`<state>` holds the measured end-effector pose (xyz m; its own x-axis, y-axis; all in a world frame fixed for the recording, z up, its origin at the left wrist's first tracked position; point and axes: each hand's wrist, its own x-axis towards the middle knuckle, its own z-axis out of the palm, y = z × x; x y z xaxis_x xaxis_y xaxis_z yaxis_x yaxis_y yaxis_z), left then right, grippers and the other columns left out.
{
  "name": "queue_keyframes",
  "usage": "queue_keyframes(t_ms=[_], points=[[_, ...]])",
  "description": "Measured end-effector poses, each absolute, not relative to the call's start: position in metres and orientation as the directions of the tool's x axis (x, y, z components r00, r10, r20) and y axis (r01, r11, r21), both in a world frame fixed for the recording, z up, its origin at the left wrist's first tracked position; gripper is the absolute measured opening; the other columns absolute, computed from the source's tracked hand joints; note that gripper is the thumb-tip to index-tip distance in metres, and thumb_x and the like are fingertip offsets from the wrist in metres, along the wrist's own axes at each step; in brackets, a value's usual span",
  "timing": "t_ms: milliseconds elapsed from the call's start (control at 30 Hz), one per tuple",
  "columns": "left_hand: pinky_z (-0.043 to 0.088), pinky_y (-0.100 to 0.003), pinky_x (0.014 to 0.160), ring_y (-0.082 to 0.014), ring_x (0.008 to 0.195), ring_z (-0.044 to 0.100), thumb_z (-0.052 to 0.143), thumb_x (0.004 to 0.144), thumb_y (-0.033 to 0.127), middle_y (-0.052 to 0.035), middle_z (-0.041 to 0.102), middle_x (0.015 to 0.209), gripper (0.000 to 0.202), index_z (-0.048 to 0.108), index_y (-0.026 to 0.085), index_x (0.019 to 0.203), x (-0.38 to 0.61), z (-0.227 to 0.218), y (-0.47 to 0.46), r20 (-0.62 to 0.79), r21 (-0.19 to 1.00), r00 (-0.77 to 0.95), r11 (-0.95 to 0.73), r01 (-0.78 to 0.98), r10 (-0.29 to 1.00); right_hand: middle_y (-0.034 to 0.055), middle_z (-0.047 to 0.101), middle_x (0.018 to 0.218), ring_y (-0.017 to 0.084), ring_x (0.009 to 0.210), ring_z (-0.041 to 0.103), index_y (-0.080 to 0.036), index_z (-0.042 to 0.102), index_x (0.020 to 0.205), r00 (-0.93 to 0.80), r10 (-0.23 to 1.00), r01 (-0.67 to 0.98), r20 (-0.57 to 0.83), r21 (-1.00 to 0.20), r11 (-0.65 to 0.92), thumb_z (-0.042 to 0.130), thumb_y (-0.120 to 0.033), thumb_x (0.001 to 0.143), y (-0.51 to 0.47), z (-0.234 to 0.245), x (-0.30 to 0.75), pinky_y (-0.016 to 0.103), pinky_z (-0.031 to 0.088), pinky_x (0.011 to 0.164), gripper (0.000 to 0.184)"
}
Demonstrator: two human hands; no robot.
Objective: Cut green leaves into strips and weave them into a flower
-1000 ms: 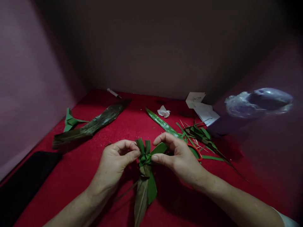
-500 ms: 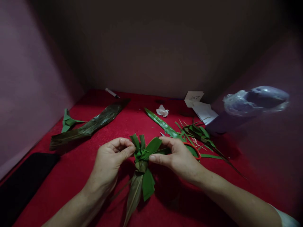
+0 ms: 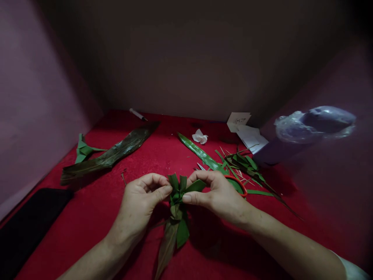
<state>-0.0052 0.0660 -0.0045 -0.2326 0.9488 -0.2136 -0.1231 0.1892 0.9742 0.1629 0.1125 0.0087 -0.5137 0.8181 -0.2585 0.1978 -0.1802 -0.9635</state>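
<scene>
A folded green leaf piece [image 3: 177, 194] with several upright loops is held between both hands above the red cloth [image 3: 96, 210]. My left hand [image 3: 142, 202] pinches its left side with thumb and fingers closed. My right hand [image 3: 217, 194] pinches its right side, thumb on a leaf strip. The loose leaf ends [image 3: 171, 241] hang down toward me from the folded knot.
A long dark leaf [image 3: 110, 155] and a small folded green piece [image 3: 83, 149] lie at left. A green leaf strip [image 3: 201, 153], red-handled scissors [image 3: 237, 182], leaf scraps and thin sticks [image 3: 247, 167] lie at right. White paper [image 3: 247, 134], crumpled tissue [image 3: 199, 137], a pen [image 3: 137, 114] and a black object [image 3: 32, 225] are also there.
My right hand drew in closer to the left, pressing the leaf strip down against the folded piece. The piece shifted slightly to the right and back.
</scene>
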Motion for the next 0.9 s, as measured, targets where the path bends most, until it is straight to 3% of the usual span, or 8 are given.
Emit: queue_keyframes(t_ms=[267, 900], points=[[0.043, -0.018, 0.053, -0.0089, 0.054, 0.053, 0.073, 0.062, 0.016, 0.0029, 0.061, 0.058, 0.01, 0.063, 0.016, 0.062, -0.0069, -0.0071, 0.064, -0.231, 0.97, -0.222, 0.206, -0.128, 0.947, -0.0014, 0.057, 0.061, 0.011, 0.055, 0.051, -0.016, 0.056, 0.066, -0.509, 0.818, 0.254, -0.268, -0.955, -0.154, 0.069, -0.026, 0.069, 0.1126, 0.0005, 0.1636, 0.024, 0.042, 0.053, 0.017], [0.049, -0.022, 0.056, -0.0107, 0.054, 0.059, 0.071, 0.068, 0.021, 0.0007, 0.064, 0.063, 0.012, 0.061, 0.015, 0.066, -0.0103, -0.0075, 0.0686, -0.228, 0.962, -0.221, 0.184, -0.202, 0.948, -0.0019, 0.056, 0.057, 0.011, 0.053, 0.048, -0.016, 0.058, 0.063, -0.454, 0.845, 0.333, -0.282, -0.934, -0.133, 0.072, -0.025, 0.064, 0.1176, 0.0048, 0.1666, 0.025, 0.039, 0.054, 0.016]])
